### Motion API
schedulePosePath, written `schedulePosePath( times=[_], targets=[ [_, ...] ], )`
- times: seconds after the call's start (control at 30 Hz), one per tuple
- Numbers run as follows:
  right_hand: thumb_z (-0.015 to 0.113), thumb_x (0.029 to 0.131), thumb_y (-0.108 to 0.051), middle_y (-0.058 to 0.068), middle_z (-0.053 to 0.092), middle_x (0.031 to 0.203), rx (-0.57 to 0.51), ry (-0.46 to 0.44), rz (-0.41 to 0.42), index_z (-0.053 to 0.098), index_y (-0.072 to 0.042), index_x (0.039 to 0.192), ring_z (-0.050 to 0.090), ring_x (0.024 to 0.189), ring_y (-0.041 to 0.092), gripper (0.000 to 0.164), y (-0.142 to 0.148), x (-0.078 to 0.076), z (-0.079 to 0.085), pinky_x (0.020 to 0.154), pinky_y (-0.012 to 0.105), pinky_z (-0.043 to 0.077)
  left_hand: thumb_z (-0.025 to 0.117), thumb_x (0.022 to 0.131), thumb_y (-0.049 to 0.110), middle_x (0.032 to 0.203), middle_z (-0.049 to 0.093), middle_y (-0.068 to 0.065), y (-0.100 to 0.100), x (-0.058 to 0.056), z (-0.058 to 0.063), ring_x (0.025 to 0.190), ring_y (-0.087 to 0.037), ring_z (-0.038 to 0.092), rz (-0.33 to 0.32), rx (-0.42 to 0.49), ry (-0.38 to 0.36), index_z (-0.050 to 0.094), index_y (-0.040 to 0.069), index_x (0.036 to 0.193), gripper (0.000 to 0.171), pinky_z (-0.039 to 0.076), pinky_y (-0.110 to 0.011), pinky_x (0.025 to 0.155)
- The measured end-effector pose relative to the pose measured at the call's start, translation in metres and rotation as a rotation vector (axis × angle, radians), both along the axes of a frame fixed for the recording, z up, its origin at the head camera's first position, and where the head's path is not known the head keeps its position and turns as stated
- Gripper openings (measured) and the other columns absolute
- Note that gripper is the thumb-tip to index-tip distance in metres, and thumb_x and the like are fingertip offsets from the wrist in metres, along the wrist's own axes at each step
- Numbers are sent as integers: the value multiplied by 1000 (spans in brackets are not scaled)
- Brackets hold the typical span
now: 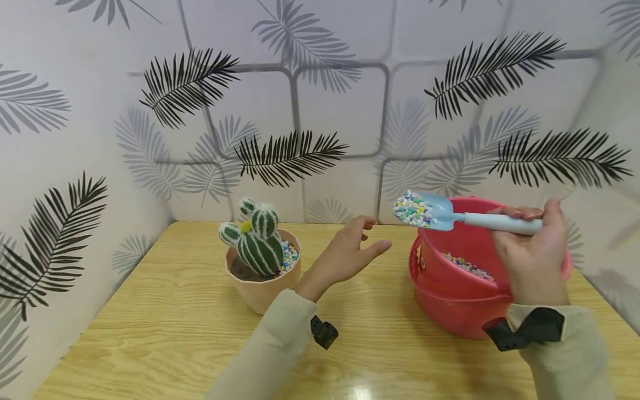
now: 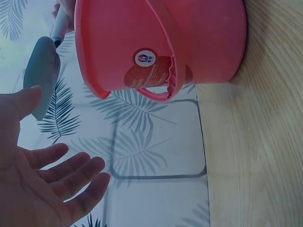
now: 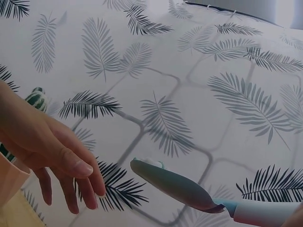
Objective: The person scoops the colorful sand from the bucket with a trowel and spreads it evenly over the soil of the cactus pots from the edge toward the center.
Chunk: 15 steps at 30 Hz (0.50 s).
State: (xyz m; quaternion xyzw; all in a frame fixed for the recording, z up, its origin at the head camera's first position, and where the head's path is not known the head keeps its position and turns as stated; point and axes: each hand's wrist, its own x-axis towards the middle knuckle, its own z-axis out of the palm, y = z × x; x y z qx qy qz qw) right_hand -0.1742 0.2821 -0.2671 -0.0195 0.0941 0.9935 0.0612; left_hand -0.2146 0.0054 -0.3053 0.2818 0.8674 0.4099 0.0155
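In the head view my right hand [image 1: 537, 253] grips the white handle of a small blue trowel [image 1: 442, 212], held above a red bucket [image 1: 460, 300]. Colourful pebbles [image 1: 414, 210] are heaped on its blade. My left hand [image 1: 345, 253] hangs in the air between the bucket and a potted cactus, fingers loosely bent and holding nothing. The left wrist view shows that hand [image 2: 52, 175] with spread fingers below the trowel blade. The knitted-looking green cactus [image 1: 260, 244] stands in a peach pot [image 1: 262, 291], with pebbles on the right part of its soil.
More pebbles [image 1: 469, 266] lie inside the bucket. Everything stands on a wood-grain table [image 1: 165, 333], whose back edge meets a wall [image 1: 340, 111] with a leaf pattern. Black straps [image 1: 527, 329] circle both wrists over beige sleeves.
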Motion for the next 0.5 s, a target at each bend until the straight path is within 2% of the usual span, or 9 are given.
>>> schedulePosePath(
  times=[0.3,0.5],
  targets=[
    [60,93,-33,13,43,60,-5,-4,19,43,0,67,39,60,28,46,-15,-4,4,71,37,33,54,97,37,139,46,-16,-15,4,3,120,-30,52,31,11,23,39,5,140,56,46,-44,97],
    [58,94,-34,14,42,59,1,-1,56,42,0,65,39,59,28,48,-26,-7,3,76,35,32,54,97,35,140,45,-16,-28,9,4,121,-31,51,52,15,13,37,5,142,57,46,-45,98]
  ],
)
